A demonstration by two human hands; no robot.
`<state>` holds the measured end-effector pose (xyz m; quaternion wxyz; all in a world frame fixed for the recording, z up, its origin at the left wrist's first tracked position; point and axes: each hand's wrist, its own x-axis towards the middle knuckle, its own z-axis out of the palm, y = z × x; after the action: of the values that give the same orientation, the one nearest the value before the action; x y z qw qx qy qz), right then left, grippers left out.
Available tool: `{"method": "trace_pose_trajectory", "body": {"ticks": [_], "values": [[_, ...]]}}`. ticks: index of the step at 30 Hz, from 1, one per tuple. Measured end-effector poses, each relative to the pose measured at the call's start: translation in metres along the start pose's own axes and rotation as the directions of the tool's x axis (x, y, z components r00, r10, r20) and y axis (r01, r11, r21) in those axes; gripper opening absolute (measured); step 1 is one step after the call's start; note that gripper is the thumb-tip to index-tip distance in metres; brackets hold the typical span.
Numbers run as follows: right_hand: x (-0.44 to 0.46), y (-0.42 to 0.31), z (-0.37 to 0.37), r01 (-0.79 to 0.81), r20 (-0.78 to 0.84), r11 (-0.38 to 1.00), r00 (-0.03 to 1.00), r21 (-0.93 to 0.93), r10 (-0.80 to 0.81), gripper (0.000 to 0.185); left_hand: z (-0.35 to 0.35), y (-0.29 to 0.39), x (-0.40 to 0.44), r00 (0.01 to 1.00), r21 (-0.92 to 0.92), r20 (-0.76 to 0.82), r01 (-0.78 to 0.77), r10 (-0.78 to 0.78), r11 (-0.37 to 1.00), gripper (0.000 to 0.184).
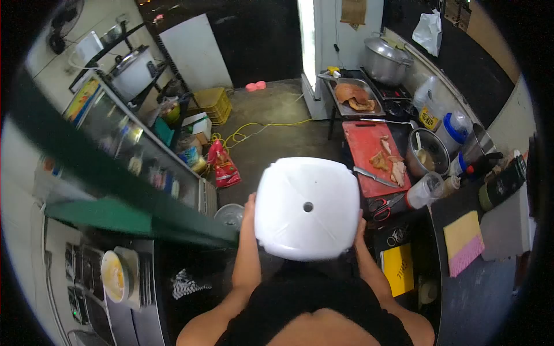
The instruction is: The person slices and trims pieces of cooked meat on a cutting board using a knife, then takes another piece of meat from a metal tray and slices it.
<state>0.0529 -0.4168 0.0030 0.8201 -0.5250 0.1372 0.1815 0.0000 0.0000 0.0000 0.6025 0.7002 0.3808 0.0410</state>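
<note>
A white plastic stool (pixel 288 225) is in front of my body, its square seat with a small centre hole facing up. My left hand (pixel 250 209) grips its left side and my right hand (pixel 360 230) its right side. Most of my fingers are hidden behind the seat's edges, and the stool's legs are out of sight beneath it. To the right of the stool, a red cutting board (pixel 360 141) carries pieces of cooked meat (pixel 398 172) and a knife (pixel 374 176). Red-handled scissors (pixel 382 212) lie near my right hand.
A tray of meat (pixel 352 95) and a large lidded pot (pixel 385 60) stand at the back right. On the floor are a yellow cable (pixel 262 123), a red bag (pixel 222 164) and a yellow crate (pixel 210 106). A glass display case (pixel 135 135) lines the left.
</note>
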Motion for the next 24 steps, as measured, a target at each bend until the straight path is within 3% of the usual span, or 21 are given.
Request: {"method": "trace_pose_trajectory", "body": {"ticks": [1, 2, 3, 4, 5, 7, 9, 11, 12, 15, 16, 18, 21, 22, 24], "values": [[-0.006, 0.017, -0.015, -0.042, -0.164, 0.969, 0.986, -0.243, 0.002, 0.068, -0.013, 0.015, -0.033, 0.999, -0.119, 0.01, 0.038, -0.037, 0.992, 0.069], [0.007, 0.063, -0.039, 0.049, -0.202, 0.916, 0.969, -0.398, -0.139, 0.066, -0.023, 0.024, -0.04, 0.992, -0.095, -0.02, 0.119, -0.122, 0.988, 0.065], [0.123, 0.01, 0.059, 0.062, -0.303, 0.963, 0.942, -0.263, -0.143, 0.063, -0.019, 0.06, 0.032, 0.997, -0.159, 0.013, 0.08, -0.079, 0.984, 0.059], [0.194, 0.067, -0.007, 0.066, -0.218, 0.871, 0.956, -0.486, -0.194, 0.07, -0.014, 0.1, 0.1, 0.998, -0.226, 0.047, 0.045, -0.035, 0.973, 0.055], [0.168, 0.034, 0.03, -0.186, -0.383, 0.799, 0.922, -0.572, -0.06, 0.063, -0.003, 0.137, 0.069, 0.996, -0.307, 0.065, -0.042, 0.065, 0.951, 0.055], [0.121, -0.017, 0.099, 0.192, -0.321, 0.868, 0.875, -0.458, -0.363, 0.072, -0.01, 0.111, 0.143, 0.988, -0.18, 0.125, 0.111, -0.089, 0.977, 0.059], [0.153, -0.02, 0.103, 0.076, -0.248, 0.839, 0.938, -0.538, -0.244, 0.075, -0.003, 0.167, 0.134, 0.994, -0.122, 0.086, 0.074, -0.064, 0.99, 0.063], [0.177, -0.022, 0.113, 0.083, -0.224, 0.879, 0.952, -0.469, -0.21, 0.075, -0.001, 0.134, 0.212, 0.996, -0.101, 0.066, -0.056, 0.062, 0.993, 0.064], [0.195, -0.019, 0.115, 0.156, -0.193, 0.871, 0.943, -0.466, -0.272, 0.073, 0.01, 0.165, 0.2, 0.987, -0.063, 0.064, -0.144, 0.148, 0.988, 0.066], [0.24, -0.023, 0.117, 0.085, -0.223, 0.911, 0.957, -0.403, -0.188, 0.07, 0.024, 0.159, 0.292, 0.984, -0.121, 0.157, 0.1, -0.081, 0.988, 0.068], [0.269, -0.011, 0.122, 0.224, -0.272, 0.915, 0.907, -0.335, -0.322, 0.067, 0.036, 0.173, 0.294, 0.986, -0.124, 0.163, 0.061, -0.04, 0.99, 0.068], [0.313, -0.007, 0.115, 0.188, -0.248, 0.902, 0.921, -0.387, -0.299, 0.064, 0.065, 0.213, 0.304, 0.982, -0.129, 0.18, -0.041, 0.064, 0.991, 0.068], [0.346, -0.028, 0.116, -0.033, -0.304, 0.883, 0.944, -0.469, -0.126, 0.057, 0.096, 0.212, 0.389, 0.982, 0.04, 0.186, 0.022, -0.029, 0.999, 0.066], [0.335, -0.057, 0.132, 0.048, -0.331, 0.881, 0.916, -0.471, -0.227, 0.055, 0.107, 0.223, 0.407, 0.964, 0.043, 0.259, 0.053, -0.062, 0.998, 0.067], [0.356, -0.048, 0.131, 0.029, -0.386, 0.861, 0.886, -0.507, -0.258, 0.055, 0.132, 0.231, 0.431, 0.91, 0.045, 0.388, 0.141, -0.148, 0.989, 0.069]]}}
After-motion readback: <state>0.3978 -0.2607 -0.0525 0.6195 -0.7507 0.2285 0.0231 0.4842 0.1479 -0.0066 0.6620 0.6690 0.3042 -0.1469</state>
